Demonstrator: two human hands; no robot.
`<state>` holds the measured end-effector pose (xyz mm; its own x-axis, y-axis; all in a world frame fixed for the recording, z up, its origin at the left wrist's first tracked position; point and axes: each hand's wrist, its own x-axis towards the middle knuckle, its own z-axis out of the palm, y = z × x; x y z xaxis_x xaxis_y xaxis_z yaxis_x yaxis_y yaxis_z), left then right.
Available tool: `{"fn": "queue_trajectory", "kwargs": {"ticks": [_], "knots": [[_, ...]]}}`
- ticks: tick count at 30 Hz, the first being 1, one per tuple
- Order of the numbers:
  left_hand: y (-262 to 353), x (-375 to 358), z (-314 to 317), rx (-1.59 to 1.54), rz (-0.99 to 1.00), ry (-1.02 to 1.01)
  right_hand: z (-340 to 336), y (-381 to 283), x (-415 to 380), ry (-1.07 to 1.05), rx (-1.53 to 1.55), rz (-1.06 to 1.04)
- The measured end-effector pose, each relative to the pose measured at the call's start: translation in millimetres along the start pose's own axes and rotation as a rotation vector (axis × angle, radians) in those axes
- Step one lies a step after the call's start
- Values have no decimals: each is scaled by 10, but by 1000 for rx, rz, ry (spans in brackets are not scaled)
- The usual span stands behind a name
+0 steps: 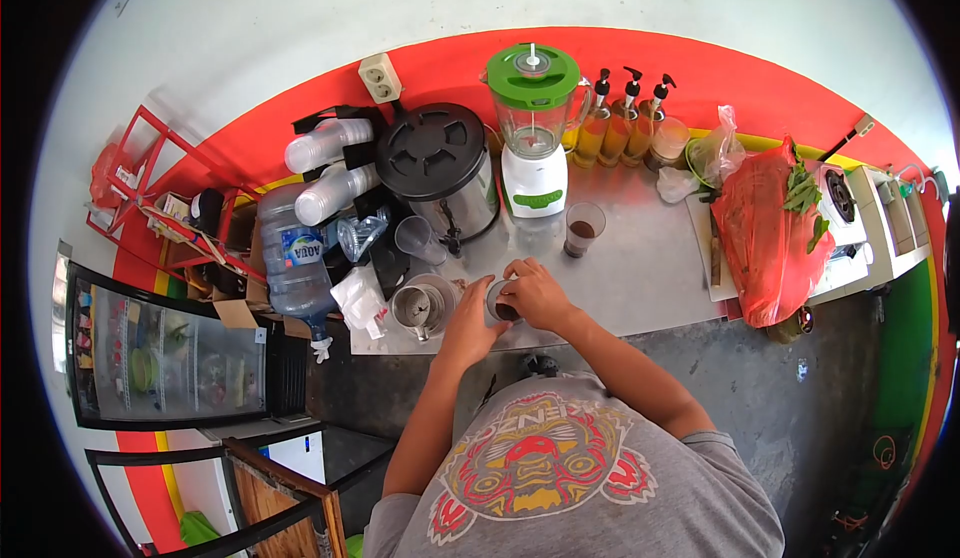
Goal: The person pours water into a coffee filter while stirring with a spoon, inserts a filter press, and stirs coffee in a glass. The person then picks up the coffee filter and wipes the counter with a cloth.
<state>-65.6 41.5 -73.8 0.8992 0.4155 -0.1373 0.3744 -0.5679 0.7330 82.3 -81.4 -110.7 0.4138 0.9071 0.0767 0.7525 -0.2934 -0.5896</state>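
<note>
A clear plastic cup (505,310) with dark contents stands near the front edge of the metal counter, between my two hands. My left hand (470,323) is wrapped round the cup's left side. From the right, my right hand (538,296) curls its fingers at the rim of the same cup; its fingertips are partly hidden. A second clear cup (584,228) with brown contents sits behind my right hand. To the left of my left hand is a metal pitcher (420,308), and an unfilled-looking clear cup (418,240) tilts behind it.
A green-lidded blender (534,128) and a steel dispenser with a black lid (437,163) stand at the back. Several pump bottles (615,133) line the wall. Right lies a red plastic bag (762,233); left, a large water bottle (295,253) and stacked cups (335,193).
</note>
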Motion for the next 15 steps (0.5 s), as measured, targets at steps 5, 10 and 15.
{"fn": "queue_trajectory", "kwargs": {"ticks": [5, 10, 15], "knots": [[-39, -7, 56, 1, 43, -18, 151, -9, -6, -27, -180, -17], [23, -60, 106, 23, 31, 47, 216, 1, -31, 81, -221, -44], [6, -68, 148, 14, 51, 94, 157, 5, -4, 86, -152, -38]]}}
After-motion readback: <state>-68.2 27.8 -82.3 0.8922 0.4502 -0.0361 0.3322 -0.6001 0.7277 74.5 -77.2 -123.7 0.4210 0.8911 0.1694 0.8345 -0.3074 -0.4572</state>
